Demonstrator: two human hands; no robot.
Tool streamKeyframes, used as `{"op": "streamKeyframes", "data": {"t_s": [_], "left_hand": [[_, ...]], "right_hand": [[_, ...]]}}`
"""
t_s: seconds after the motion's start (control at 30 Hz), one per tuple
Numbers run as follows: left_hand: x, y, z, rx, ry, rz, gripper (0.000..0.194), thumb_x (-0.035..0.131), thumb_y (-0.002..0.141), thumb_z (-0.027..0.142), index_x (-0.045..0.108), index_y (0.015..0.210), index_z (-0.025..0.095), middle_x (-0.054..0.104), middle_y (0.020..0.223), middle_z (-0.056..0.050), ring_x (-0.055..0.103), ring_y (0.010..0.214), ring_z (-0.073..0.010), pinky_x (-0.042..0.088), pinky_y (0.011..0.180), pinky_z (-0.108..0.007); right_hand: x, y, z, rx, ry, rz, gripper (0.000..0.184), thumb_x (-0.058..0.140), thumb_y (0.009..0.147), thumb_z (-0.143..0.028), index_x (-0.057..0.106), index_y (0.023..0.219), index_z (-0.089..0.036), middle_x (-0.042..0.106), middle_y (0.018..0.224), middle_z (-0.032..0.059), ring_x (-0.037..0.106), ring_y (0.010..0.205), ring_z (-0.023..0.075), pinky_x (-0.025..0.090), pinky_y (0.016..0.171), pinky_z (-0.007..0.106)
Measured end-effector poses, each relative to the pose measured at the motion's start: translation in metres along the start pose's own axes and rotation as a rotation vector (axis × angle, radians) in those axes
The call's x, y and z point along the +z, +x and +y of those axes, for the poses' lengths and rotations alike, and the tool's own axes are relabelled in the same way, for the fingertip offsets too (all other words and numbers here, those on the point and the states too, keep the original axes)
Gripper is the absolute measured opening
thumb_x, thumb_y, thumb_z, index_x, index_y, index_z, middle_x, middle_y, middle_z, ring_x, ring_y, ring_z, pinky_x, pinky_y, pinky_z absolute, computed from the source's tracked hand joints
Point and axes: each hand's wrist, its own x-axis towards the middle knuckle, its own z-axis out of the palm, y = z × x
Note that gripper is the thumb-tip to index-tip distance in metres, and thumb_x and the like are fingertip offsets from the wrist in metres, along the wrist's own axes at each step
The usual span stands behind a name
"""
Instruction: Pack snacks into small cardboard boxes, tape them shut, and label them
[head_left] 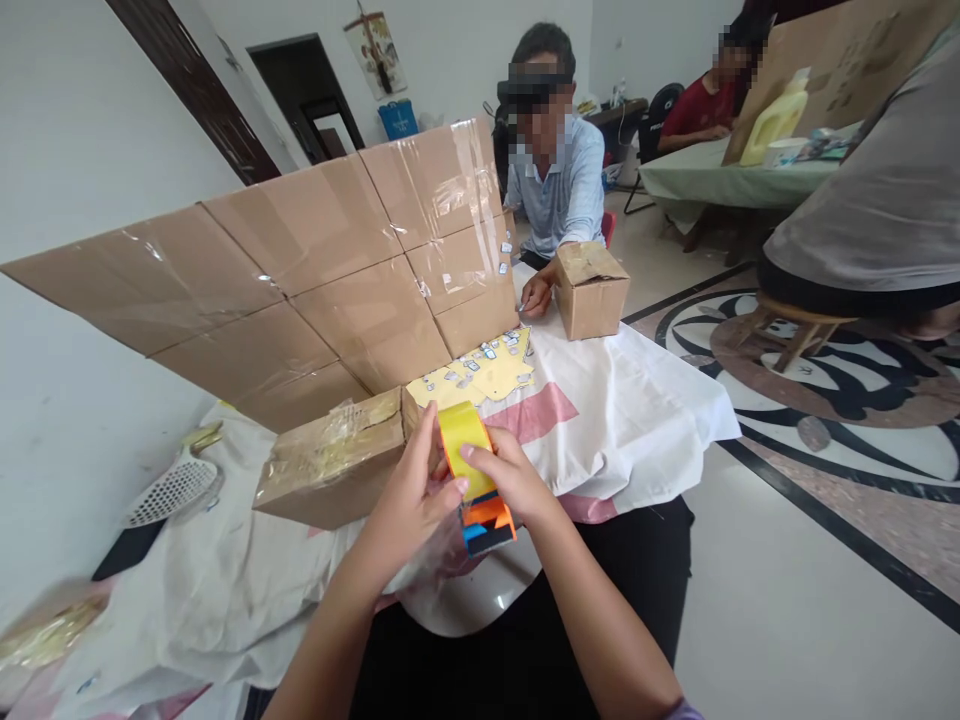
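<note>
Between my two hands is a tape dispenser (491, 520) with an orange and blue body and a wide roll of yellow tape on it. My left hand (420, 500) closes on the roll's left side, its thumb near the roll's lower edge. From the right, my right hand (517, 475) grips the roll, the thumb lying across the yellow tape. Just beyond my hands, yellow sheets (499, 370) with small pale cut pieces on them lie on the cloth. A taped cardboard box (334, 460) sits left of my hands.
A large cardboard panel (337, 290) stands upright across the table. Behind it sits a person (559, 190), one hand by a small cardboard box (592, 290). A white perforated scoop (176, 487) lies at left. Other people sit at right, near a green-covered table (720, 175).
</note>
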Motion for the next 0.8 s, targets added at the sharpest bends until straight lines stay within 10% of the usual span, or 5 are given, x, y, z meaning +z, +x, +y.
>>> {"op": "streamKeyframes", "data": {"t_s": [0.27,0.43,0.67,0.8], "left_hand": [[0.002,-0.055,-0.006,0.080,0.403,0.258,0.018,0.059,0.095,0.027,0.069,0.109,0.024,0.073,0.102,-0.003,0.068,0.092,-0.0179,0.051,0.080,-0.030],[-0.012,-0.065,-0.004,0.375,0.598,0.417,0.031,0.062,0.090,0.009,0.072,0.115,0.024,0.075,0.092,-0.001,0.067,0.083,-0.0157,0.048,0.080,-0.029],[-0.014,-0.067,0.013,-0.026,0.183,0.360,0.017,0.064,0.092,0.029,0.079,0.100,0.027,0.075,0.083,-0.001,0.068,0.069,-0.0166,0.053,0.064,-0.027],[-0.013,-0.077,0.008,0.195,0.383,0.375,0.036,0.062,0.091,0.017,0.073,0.120,0.033,0.076,0.085,-0.001,0.069,0.070,-0.0168,0.051,0.065,-0.027]], "right_hand": [[0.001,0.015,0.001,-0.114,0.097,0.240,0.020,0.063,0.086,-0.035,0.071,0.094,-0.018,0.074,0.080,0.0057,0.069,0.073,0.0206,0.056,0.070,0.032],[-0.001,0.022,0.004,-0.095,0.075,0.373,0.022,0.064,0.085,-0.036,0.070,0.094,-0.016,0.072,0.075,0.0051,0.067,0.068,0.0197,0.053,0.064,0.030],[-0.003,0.023,0.007,-0.149,-0.187,0.539,0.022,0.064,0.084,-0.039,0.066,0.083,-0.016,0.068,0.074,0.0034,0.060,0.065,0.0177,0.048,0.061,0.028],[-0.004,0.024,0.008,-0.130,-0.251,0.587,0.022,0.063,0.083,-0.039,0.063,0.080,-0.017,0.063,0.071,0.0016,0.055,0.062,0.0163,0.046,0.058,0.028]]}}
